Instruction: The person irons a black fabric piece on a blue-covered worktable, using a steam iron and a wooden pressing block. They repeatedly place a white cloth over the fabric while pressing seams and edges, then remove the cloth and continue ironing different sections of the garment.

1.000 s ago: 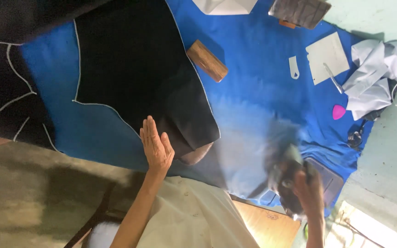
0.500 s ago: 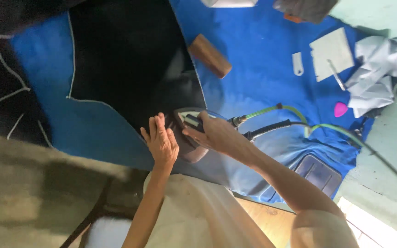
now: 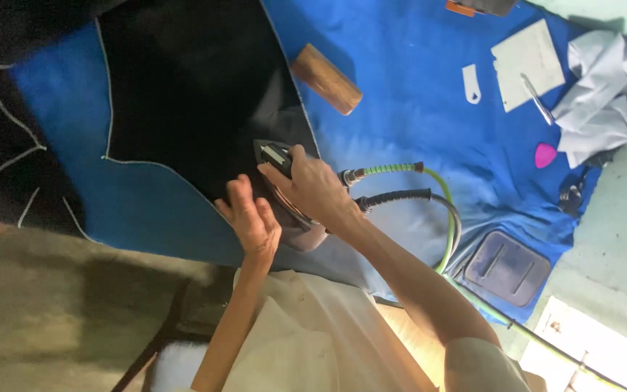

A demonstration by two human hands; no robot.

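Blue cloth covers the counter, pale green floor beyond it. Right hand has its fingers wrapped around a steam iron on black fabric; left hand lies flat, fingers together, beside it. Wooden block sits near

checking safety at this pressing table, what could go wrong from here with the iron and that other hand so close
1. The left hand lies flat on the black cloth right beside the iron that the right hand grips; a slip could burn the fingers.
2. The green hose and the black cord loop over the blue table cover and may snag.
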